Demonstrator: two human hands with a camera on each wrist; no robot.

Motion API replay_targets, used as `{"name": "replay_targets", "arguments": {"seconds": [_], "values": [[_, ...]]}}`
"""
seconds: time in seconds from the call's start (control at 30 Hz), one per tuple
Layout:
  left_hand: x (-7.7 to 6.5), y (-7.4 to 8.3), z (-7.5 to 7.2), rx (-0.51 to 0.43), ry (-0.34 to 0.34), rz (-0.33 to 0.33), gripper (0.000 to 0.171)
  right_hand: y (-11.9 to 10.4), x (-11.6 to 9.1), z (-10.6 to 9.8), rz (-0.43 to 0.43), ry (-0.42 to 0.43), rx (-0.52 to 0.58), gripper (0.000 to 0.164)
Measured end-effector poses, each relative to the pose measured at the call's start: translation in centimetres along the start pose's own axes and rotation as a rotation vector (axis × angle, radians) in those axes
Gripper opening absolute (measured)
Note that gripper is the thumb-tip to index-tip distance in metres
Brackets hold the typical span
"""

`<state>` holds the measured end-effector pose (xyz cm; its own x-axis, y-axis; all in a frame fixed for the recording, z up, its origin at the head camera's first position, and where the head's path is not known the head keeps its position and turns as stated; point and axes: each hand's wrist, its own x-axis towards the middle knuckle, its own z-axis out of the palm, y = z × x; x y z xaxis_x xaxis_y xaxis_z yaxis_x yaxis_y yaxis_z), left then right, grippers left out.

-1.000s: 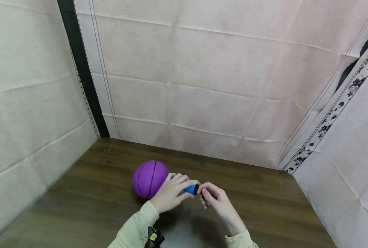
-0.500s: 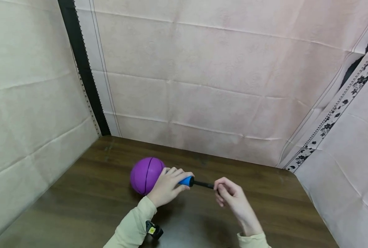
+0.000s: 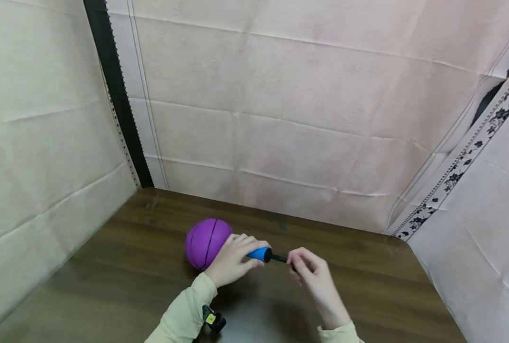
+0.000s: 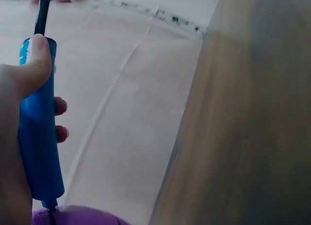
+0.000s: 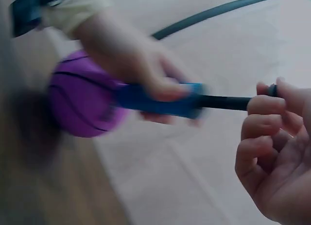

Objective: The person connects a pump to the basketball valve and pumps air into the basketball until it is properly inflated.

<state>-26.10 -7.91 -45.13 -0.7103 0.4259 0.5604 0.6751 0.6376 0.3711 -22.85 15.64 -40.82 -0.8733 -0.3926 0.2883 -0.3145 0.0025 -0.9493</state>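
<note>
A purple ball (image 3: pixel 206 244) with black seam lines rests on the table. My left hand (image 3: pixel 233 261) grips the blue barrel of a hand pump (image 4: pixel 40 152), thumb along one side and fingertips round the other. The barrel's narrow end meets the ball in the left wrist view. From the other end a black rod (image 5: pixel 226 102) sticks out, partly drawn. My right hand (image 3: pixel 312 278) pinches the rod's outer end between thumb and fingers, which hide most of the handle.
The brown wooden table (image 3: pixel 121 267) carries the ball. Pale creased cloth (image 3: pixel 280 114) hangs behind, with more cloth at left and right. A black camera (image 3: pixel 213 320) sits on the left wrist.
Over the second, my right hand first draws the black rod out to the right. It then comes part way back left, so less rod shows now. The left hand keeps its grip.
</note>
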Motion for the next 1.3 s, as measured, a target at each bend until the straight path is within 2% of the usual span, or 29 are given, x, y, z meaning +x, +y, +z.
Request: {"name": "replay_targets", "arguments": {"seconds": [0.1, 0.2, 0.3, 0.4, 0.53, 0.6, 0.73, 0.9, 1.0, 1.13, 1.2, 1.3], "values": [[-0.1, -0.5, -0.5, -0.009, 0.039, -0.053, 0.038, -1.6, -0.8, -1.2, -0.097, 0.025, 0.004, 0.025], [-0.2, -0.8, -0.7, -0.011, 0.044, -0.104, 0.038, -2.3, -1.0, -1.8, -0.2, -0.021, 0.034, 0.025], [-0.2, -0.7, -0.5, 0.015, 0.048, -0.118, 0.037, -1.9, -0.6, -1.3, -0.229, -0.073, 0.078, 0.025], [-0.2, 0.2, -0.1, 0.024, 0.042, -0.098, 0.038, -0.9, 0.0, -0.2, -0.214, -0.099, 0.112, 0.024], [-0.1, 1.3, 0.5, -0.005, -0.037, -0.075, 0.038, 0.7, 0.8, 1.2, -0.136, -0.113, 0.092, 0.026], [-0.1, 1.4, 0.7, 0.021, -0.061, -0.073, 0.038, 1.4, 1.1, 1.5, -0.097, -0.122, 0.06, 0.03], [-0.2, 1.3, 0.7, 0.094, -0.041, -0.064, 0.038, 2.0, 1.1, 1.1, -0.023, -0.133, -0.032, 0.029], [-0.1, 0.8, 0.3, 0.115, -0.012, -0.033, 0.04, 0.6, 0.6, -0.1, -0.06, -0.165, -0.116, 0.026], [0.0, 0.5, 0.0, 0.156, 0.045, -0.036, 0.039, -0.9, 0.0, -1.2, -0.101, -0.12, -0.112, 0.026], [0.0, 0.2, -0.3, 0.202, 0.114, -0.05, 0.038, -2.3, -0.8, -2.5, -0.133, -0.057, -0.047, 0.023], [0.0, 0.2, -0.3, 0.209, 0.128, -0.048, 0.039, -2.1, -0.8, -2.5, -0.173, -0.08, -0.006, 0.02], [0.0, 0.2, 0.1, 0.21, 0.139, -0.033, 0.038, -1.0, -0.2, -1.4, -0.191, -0.14, 0.046, 0.018]]}}
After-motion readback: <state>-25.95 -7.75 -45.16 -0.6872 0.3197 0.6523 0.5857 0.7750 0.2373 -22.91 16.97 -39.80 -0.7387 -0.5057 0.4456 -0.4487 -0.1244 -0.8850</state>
